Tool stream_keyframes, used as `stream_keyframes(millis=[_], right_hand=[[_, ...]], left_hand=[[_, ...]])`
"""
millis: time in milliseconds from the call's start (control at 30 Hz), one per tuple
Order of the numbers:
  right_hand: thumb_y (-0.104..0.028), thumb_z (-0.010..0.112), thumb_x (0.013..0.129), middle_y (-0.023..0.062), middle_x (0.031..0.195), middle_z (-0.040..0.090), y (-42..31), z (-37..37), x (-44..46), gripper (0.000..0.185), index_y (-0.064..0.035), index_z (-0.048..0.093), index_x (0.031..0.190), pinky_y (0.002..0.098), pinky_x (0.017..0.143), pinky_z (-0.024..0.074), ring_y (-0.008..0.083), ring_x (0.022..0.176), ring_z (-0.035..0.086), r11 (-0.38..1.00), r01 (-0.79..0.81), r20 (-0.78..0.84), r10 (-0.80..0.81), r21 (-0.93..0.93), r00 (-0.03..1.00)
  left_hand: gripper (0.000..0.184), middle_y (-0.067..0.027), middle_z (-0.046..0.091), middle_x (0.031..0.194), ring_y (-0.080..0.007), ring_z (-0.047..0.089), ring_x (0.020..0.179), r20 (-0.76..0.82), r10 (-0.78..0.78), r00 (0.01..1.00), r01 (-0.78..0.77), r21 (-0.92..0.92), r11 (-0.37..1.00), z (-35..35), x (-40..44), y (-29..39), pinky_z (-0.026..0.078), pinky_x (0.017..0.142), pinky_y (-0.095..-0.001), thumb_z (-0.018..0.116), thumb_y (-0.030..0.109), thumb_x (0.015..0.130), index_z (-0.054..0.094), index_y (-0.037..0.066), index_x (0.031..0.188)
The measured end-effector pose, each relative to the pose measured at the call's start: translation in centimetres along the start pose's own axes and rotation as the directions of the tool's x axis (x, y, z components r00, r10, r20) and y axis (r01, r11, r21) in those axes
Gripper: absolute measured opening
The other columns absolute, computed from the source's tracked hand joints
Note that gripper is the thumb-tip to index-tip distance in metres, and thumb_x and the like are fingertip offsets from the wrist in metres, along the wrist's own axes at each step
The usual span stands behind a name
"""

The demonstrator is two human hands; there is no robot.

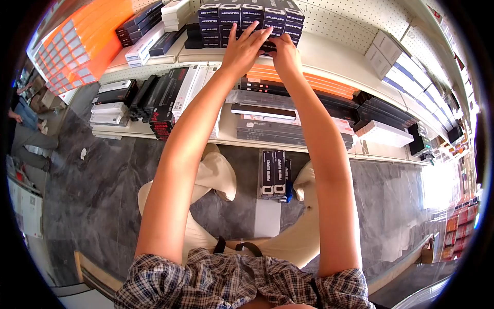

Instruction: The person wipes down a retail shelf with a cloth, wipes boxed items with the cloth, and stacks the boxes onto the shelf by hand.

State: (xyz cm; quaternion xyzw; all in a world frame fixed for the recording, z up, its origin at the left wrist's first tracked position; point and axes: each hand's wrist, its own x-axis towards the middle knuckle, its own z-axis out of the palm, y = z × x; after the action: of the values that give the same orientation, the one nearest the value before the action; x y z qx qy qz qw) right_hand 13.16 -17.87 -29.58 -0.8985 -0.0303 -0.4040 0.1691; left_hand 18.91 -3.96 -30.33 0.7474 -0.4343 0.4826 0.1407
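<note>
A stack of small dark-blue boxes (250, 19) with white lettering stands on the upper shelf in front of me. My left hand (244, 47) lies against the front of the stack, its fingers spread and reaching up over the boxes. Close beside it, my right hand (284, 51) is at the stack's lower right, fingers bent and bunched against the box fronts. Whatever those right fingers grip is hidden. On the floor between my feet are dark boxes (272, 175) printed "POWER SUPPLY", with a small blue thing at their right side.
White and dark boxes (164, 31) stand left of the stack, beside an orange display (77, 46). Long boxes fill the lower shelf (226, 135). White boxes (383, 54) sit at the right of the upper shelf. Another person (31, 139) is at the far left.
</note>
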Motion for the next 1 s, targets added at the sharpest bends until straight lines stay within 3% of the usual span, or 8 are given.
stream_keyframes(millis=[167,267,433,500,700,767,900,1000], right_hand=[[-0.004,0.063,0.071,0.0084,0.097,0.055,-0.1,-1.1,0.6,0.029,-0.0120,0.064,0.099,0.0388,0.074,0.0503,0.0286,0.084,0.061,0.999,0.023,0.074,-0.019,-0.046,0.997],[-0.017,0.069,0.073,0.0038,0.093,0.054,0.1,-2.0,0.1,0.033,-0.0157,0.061,0.105,0.0354,0.067,0.0520,0.0223,0.078,0.062,0.930,0.166,0.099,-0.141,-0.329,0.985],[-0.014,0.070,0.071,0.0040,0.094,0.053,-2.3,-9.2,-4.3,0.033,-0.0130,0.060,0.103,0.0312,0.060,0.0522,0.0193,0.072,0.061,0.883,0.402,-0.067,-0.428,-0.241,0.901],[-0.010,0.068,0.071,0.0016,0.090,0.052,-2.0,-11.6,-6.9,0.033,-0.0109,0.060,0.102,0.0295,0.058,0.0527,0.0165,0.074,0.061,0.883,0.418,-0.089,-0.444,-0.215,0.892],[-0.002,0.071,0.068,0.0095,0.098,0.051,-0.1,-14.9,-14.8,0.042,-0.0064,0.059,0.107,0.0280,0.059,0.0527,0.0216,0.083,0.056,0.987,0.108,-0.368,-0.146,-0.122,0.918],[0.002,0.070,0.068,0.0106,0.102,0.049,-0.2,-16.2,-16.6,0.042,-0.0058,0.059,0.108,0.0269,0.062,0.0534,0.0207,0.089,0.054,0.997,-0.023,-0.443,0.053,0.075,0.895],[0.003,0.066,0.073,0.0104,0.102,0.048,0.7,-18.5,-15.9,0.036,-0.0049,0.059,0.107,0.0264,0.065,0.0523,0.0187,0.086,0.054,0.993,-0.093,-0.484,0.117,0.073,0.867],[0.000,0.066,0.076,0.0106,0.103,0.049,2.8,-17.8,-13.6,0.033,-0.0055,0.059,0.107,0.0269,0.065,0.0519,0.0194,0.084,0.055,0.994,-0.106,-0.471,0.111,0.036,0.875]], left_hand=[[0.072,0.0012,0.054,0.122,-0.0204,0.033,0.130,-0.001,-0.053,0.999,0.053,0.002,0.999,0.3,-0.6,0.0,0.016,0.105,-0.0558,0.066,0.022,0.078,0.027,0.023,0.139],[0.073,0.0017,0.055,0.121,-0.0206,0.033,0.130,-0.001,-0.093,0.996,0.092,0.051,0.994,0.2,-0.1,0.4,0.016,0.105,-0.0551,0.066,0.022,0.078,0.027,0.023,0.139],[0.072,0.0015,0.052,0.126,-0.0209,0.035,0.128,-0.029,-0.101,0.994,0.104,0.142,0.984,1.2,1.0,0.6,0.020,0.105,-0.0522,0.064,0.018,0.079,0.026,0.023,0.139],[0.058,-0.0033,0.053,0.116,-0.0222,0.045,0.116,-0.076,-0.071,0.995,0.086,0.217,0.972,1.0,1.3,0.9,0.024,0.103,-0.0522,0.065,0.022,0.077,0.042,0.019,0.130],[0.035,-0.0045,0.053,0.093,-0.0214,0.050,0.091,-0.180,-0.129,0.975,0.159,0.162,0.974,0.9,2.3,1.4,0.038,0.082,-0.0411,0.066,0.015,0.071,0.056,0.015,0.104],[0.027,-0.0025,0.050,0.085,-0.0205,0.049,0.082,-0.085,-0.156,0.984,0.173,0.268,0.948,1.0,2.4,1.8,0.036,0.074,-0.0371,0.066,0.012,0.065,0.056,0.013,0.091],[0.028,-0.0061,0.050,0.090,-0.0231,0.050,0.090,-0.007,-0.124,0.992,0.121,0.281,0.952,0.3,2.3,2.8,0.036,0.078,-0.0415,0.068,0.014,0.067,0.055,0.008,0.090],[0.028,-0.0105,0.052,0.109,-0.0256,0.044,0.116,-0.079,0.131,0.988,-0.107,0.259,0.960,-0.1,1.6,3.4,0.027,0.102,-0.0466,0.063,0.011,0.071,0.056,0.007,0.098]])
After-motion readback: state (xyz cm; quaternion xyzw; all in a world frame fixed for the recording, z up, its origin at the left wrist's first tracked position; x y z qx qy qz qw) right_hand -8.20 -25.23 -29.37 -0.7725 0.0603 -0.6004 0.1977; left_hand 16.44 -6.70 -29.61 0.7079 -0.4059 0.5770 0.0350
